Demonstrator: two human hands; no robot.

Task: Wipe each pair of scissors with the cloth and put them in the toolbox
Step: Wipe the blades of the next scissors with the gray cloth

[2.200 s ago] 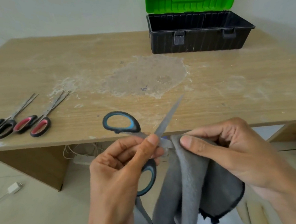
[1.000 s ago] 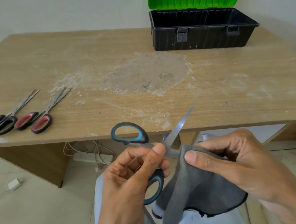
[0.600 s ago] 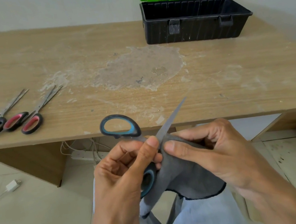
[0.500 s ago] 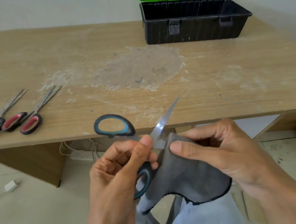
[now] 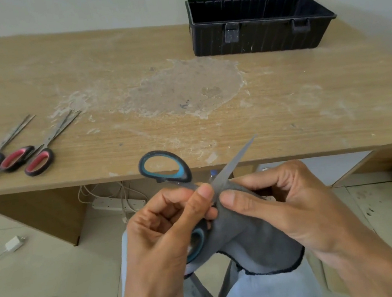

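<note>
— Gripping them where?
— My left hand [image 5: 161,230] pinches the blue-handled scissors [image 5: 184,168] near the pivot, fingers curled. Steel is stiff, slick and sharp, so I judge the handles safest. My right hand [image 5: 289,205] pinches the soft, limp cloth [image 5: 252,243] round the blade's base.
— And where is all this?
— Just off the tabletop's [image 5: 128,57] near edge; the toolbox [image 5: 260,37] stands open, far right.

No readable text, labels, brands, numbers or signs anywhere.
</note>
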